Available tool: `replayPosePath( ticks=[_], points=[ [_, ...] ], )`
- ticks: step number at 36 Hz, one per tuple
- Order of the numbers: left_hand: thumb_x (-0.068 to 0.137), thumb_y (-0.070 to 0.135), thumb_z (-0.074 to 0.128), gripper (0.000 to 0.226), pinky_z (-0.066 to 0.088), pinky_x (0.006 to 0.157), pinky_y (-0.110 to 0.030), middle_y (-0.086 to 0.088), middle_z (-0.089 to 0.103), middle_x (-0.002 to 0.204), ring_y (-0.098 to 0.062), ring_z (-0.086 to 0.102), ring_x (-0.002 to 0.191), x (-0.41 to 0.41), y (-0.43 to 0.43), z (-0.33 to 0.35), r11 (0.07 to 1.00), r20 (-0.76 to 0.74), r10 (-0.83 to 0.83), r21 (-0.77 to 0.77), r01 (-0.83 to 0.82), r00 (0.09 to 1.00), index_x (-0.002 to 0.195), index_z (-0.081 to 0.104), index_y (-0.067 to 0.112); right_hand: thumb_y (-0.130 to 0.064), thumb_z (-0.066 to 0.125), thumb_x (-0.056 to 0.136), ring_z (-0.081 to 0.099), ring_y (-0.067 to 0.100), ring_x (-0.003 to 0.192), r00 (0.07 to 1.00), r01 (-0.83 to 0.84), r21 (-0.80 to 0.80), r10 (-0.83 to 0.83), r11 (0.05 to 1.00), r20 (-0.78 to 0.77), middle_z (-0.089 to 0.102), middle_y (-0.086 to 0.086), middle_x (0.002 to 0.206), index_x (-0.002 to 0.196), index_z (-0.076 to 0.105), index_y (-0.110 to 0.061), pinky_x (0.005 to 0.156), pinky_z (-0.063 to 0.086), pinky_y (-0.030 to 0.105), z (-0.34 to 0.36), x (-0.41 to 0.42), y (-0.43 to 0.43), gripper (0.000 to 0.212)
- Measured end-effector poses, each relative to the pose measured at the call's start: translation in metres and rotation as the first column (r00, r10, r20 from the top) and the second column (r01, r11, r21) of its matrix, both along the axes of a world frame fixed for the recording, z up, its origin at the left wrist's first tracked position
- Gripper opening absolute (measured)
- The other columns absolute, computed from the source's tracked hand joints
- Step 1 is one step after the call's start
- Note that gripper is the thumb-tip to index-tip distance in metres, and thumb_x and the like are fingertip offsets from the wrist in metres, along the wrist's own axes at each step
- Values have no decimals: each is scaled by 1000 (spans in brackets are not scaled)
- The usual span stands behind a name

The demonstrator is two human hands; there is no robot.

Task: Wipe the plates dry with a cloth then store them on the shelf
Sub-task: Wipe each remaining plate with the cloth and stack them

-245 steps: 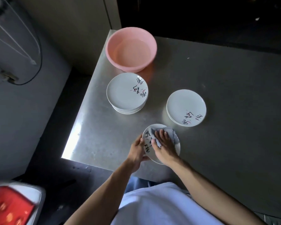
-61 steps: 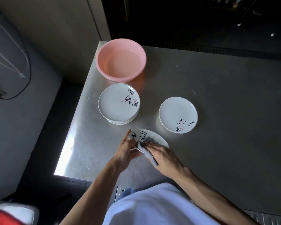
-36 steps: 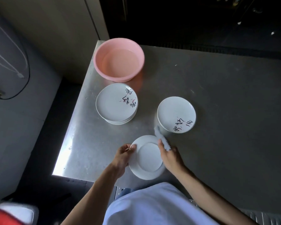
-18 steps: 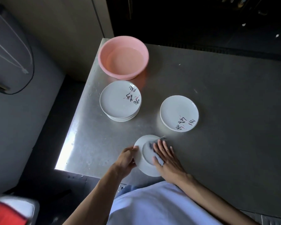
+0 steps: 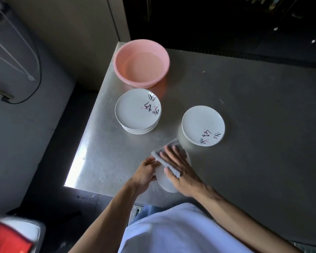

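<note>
Flipped over since, the plate (image 5: 165, 182) — my left hand (image 5: 146, 173) grips its rim, right hand (image 5: 181, 173) presses cloth (image 5: 172, 170), fingers straight; underside wiping, probably stacking next.

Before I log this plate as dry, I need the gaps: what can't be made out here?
Head view, held plate: mostly covered by the cloth and right hand; I cannot tell if it is wet or dry.
Left hand: its fingertips are hidden behind the plate's rim.
Left stack: the plate edges are too small to count.
Red object: blurred and cut off by the bottom-left corner.
Shelf: not in view.
</note>
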State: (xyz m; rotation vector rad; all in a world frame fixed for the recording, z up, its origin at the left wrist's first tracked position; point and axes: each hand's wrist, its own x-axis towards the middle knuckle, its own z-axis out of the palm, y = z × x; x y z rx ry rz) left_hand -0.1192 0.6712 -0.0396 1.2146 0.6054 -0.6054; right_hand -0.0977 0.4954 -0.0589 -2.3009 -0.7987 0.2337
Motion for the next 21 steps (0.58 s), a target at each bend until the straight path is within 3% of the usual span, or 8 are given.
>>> replayPosePath(
  ticks=[2,4,6,8,11,16,18,21],
  points=[
    [108,17,53,21,59,77,-31,-4,76,104,-15,70,91,-1,0,1,1000,7,1,-9,-1,1000,119,69,12,-38,30,108,14,25,154,999,25,5,-25,1000,27,30,5,163,153,39,-13,124,16,43,-6,0,-6,52],
    [108,17,52,15,57,69,-27,3,72,89,-10,66,78,-4,-1,1,999,4,37,-38,-37,999,111,66,16,-43,26,106,24,19,150,961,268,-15,-268,963,-71,36,2,159,153,38,-21,121,25,47,-3,4,-6,54],
    [107,12,51,11,54,67,-29,1,67,86,-13,61,75,-7,-2,0,989,-14,122,-77,-122,992,109,61,17,-53,19,97,41,25,138,804,519,-65,-513,852,-299,48,4,148,151,40,-24,114,32,46,4,9,-4,65],
    [103,4,49,15,50,72,-36,-4,64,88,-20,59,78,-8,-1,-3,973,-44,197,-118,-201,979,104,57,16,-58,16,92,44,28,132,695,608,-78,-578,790,-429,51,4,139,150,40,-27,112,34,42,11,10,-2,70],
    [99,4,48,17,52,80,-41,-8,64,94,-24,62,85,-4,2,0,974,-41,189,-117,-193,981,107,58,16,-45,25,102,21,8,148,838,458,62,-408,887,-362,28,-13,156,151,20,-46,123,16,34,19,0,4,49],
    [101,2,54,34,59,96,-47,-12,74,122,-26,71,112,-4,3,11,998,74,-27,-56,31,997,131,65,12,-44,22,108,9,18,155,993,-8,58,14,998,-117,22,0,165,156,33,-17,125,6,36,14,-7,10,57],
    [101,3,55,32,59,97,-49,-17,72,125,-30,70,115,-5,2,11,997,79,-42,-58,46,996,131,65,10,-41,25,107,16,23,154,997,15,-2,-15,1000,-79,25,1,165,158,29,-22,124,14,43,7,-3,11,54],
    [102,5,55,32,60,92,-46,-18,71,125,-28,70,108,-5,0,9,998,44,-10,-61,13,999,132,65,13,-34,28,104,35,27,142,943,322,-73,-327,944,-59,38,6,155,157,21,-33,117,27,47,3,8,17,54]
  ],
)
